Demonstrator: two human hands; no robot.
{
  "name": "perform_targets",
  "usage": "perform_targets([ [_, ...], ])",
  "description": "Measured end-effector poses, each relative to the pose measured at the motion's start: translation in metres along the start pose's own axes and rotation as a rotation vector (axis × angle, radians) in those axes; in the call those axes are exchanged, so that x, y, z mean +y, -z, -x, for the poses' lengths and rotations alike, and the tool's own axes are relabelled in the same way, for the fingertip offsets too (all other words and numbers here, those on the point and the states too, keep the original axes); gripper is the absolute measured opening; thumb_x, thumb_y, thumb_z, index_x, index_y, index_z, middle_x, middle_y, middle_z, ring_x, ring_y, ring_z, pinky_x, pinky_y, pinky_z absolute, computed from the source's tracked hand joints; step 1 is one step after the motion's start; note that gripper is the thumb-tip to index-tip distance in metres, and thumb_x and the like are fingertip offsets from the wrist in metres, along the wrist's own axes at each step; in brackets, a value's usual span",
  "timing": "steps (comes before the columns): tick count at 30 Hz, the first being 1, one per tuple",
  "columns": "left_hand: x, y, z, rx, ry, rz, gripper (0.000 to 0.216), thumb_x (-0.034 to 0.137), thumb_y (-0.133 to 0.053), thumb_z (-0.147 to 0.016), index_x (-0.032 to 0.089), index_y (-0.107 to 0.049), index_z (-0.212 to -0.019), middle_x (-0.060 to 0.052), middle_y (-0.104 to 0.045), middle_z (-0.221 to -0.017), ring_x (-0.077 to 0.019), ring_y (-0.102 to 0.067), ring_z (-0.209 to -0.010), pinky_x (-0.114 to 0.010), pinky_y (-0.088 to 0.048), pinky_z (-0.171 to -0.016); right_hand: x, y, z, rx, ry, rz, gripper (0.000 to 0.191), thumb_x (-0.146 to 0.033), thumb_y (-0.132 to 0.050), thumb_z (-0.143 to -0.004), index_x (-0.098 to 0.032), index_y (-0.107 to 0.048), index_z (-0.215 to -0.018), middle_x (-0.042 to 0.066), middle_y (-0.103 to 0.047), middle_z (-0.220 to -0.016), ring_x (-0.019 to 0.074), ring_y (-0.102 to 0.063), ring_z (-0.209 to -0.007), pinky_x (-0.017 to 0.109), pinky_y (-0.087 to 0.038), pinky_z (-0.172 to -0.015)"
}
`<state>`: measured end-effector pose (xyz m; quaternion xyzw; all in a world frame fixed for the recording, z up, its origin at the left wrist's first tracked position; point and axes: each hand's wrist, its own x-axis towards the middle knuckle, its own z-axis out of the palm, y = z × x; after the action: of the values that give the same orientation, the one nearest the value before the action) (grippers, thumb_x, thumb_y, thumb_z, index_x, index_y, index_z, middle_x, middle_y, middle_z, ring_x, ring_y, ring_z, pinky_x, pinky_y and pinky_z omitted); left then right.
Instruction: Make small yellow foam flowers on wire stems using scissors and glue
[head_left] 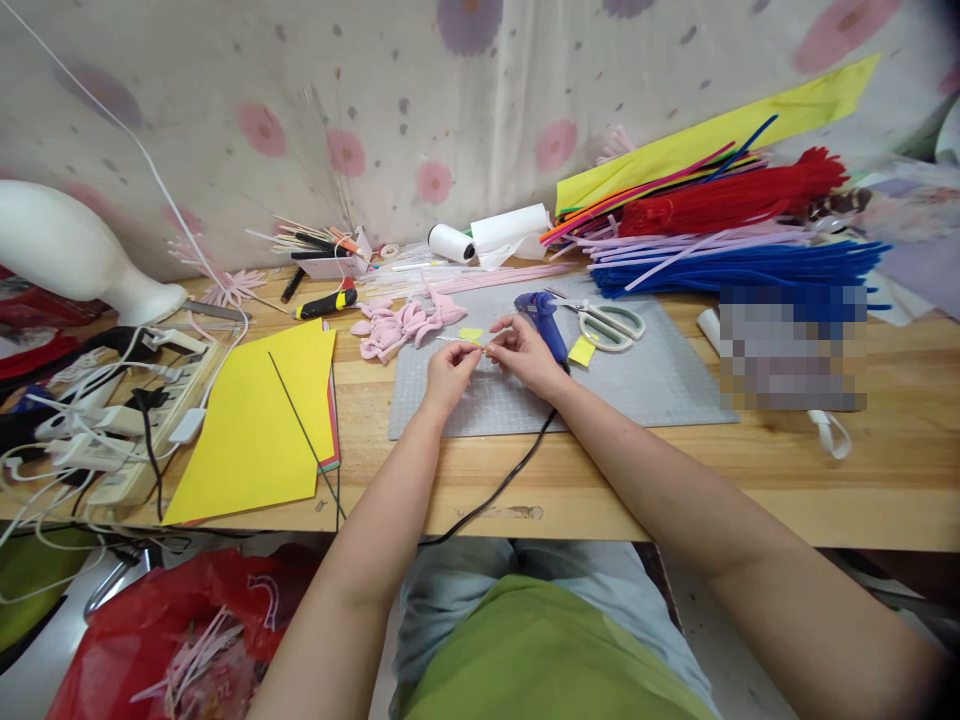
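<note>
Left hand (pixel 452 374) and right hand (pixel 523 356) meet, fingertips pinched, over the gray cutting mat (pixel 652 385).
From the left, a cream power strip (pixel 146 472) crowded with plugs lies beside yellow paper (pixel 240 425), which a thin dark rod (pixel 294 408) crosses; next, pink fuzzy pieces (pixel 405 328) lie bunched by the mat's left edge. The left hand's thumb and forefinger are closed on a tiny piece (pixel 484 351), too small to identify, held between both hands above the mat; a yellow scrap (pixel 471 335) lies just beyond. The right hand pinches at the same spot, its other fingers bent. Near it rest a blue glue gun (pixel 545 322) and, farther right, pale-handled scissors (pixel 613 326).
</note>
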<state>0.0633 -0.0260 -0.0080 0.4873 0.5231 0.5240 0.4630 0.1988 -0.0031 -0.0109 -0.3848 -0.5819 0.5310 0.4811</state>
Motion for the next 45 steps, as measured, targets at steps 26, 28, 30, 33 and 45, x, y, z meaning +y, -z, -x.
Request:
perform_targets([
  [26,-0.0034,-0.0003,0.0003,-0.013,-0.080,-0.028,0.013,0.026,-0.065,-0.067,0.014,-0.061,-0.070,0.005,-0.049,-0.053,-0.0046,-0.041,-0.041,-0.018,-0.036,-0.038,-0.0001,0.0012,-0.0022,0.052,-0.093,0.254,0.029,-0.044,-0.061,-0.073,-0.019,-0.053,-0.064,-0.001,-0.059,-0.057,0.0101,-0.053,-0.047,0.024,-0.041,-0.052],
  [28,-0.0051,0.0000,0.0000,-0.001,-0.080,-0.042,0.013,0.027,-0.065,-0.068,0.014,-0.061,-0.071,0.004,-0.050,-0.054,-0.0046,-0.041,-0.041,-0.018,-0.035,-0.039,0.0005,0.0014,-0.0021,0.038,-0.106,0.236,0.027,-0.042,-0.063,-0.073,-0.018,-0.054,-0.065,0.000,-0.061,-0.060,0.0104,-0.055,-0.050,0.024,-0.043,-0.053],
  [30,-0.0055,0.0000,0.0002,0.005,-0.074,-0.053,0.013,0.027,-0.065,-0.068,0.014,-0.061,-0.072,0.004,-0.052,-0.055,-0.0046,-0.042,-0.042,-0.018,-0.035,-0.039,0.0018,0.0023,-0.0022,0.015,-0.126,0.204,0.023,-0.039,-0.065,-0.071,-0.018,-0.056,-0.067,0.000,-0.062,-0.061,0.0112,-0.058,-0.054,0.025,-0.044,-0.055],
  [33,-0.0046,-0.0003,0.0011,0.005,-0.065,-0.069,0.011,0.025,-0.064,-0.068,0.014,-0.061,-0.071,0.004,-0.052,-0.054,-0.0045,-0.042,-0.042,-0.017,-0.033,-0.038,0.0022,0.0046,-0.0021,-0.006,-0.152,0.104,0.023,-0.036,-0.071,-0.064,-0.017,-0.059,-0.068,-0.001,-0.062,-0.059,0.0117,-0.059,-0.056,0.025,-0.047,-0.057],
  [45,-0.0072,0.0000,-0.0019,0.002,-0.052,-0.062,0.010,0.024,-0.063,-0.069,0.015,-0.060,-0.071,0.005,-0.051,-0.050,-0.0051,-0.042,-0.039,-0.019,-0.034,-0.040,-0.0054,0.0066,0.0001,-0.028,-0.243,-0.177,0.033,-0.033,-0.080,-0.047,-0.016,-0.063,-0.070,-0.002,-0.061,-0.057,0.0099,-0.057,-0.055,0.027,-0.050,-0.060],
])
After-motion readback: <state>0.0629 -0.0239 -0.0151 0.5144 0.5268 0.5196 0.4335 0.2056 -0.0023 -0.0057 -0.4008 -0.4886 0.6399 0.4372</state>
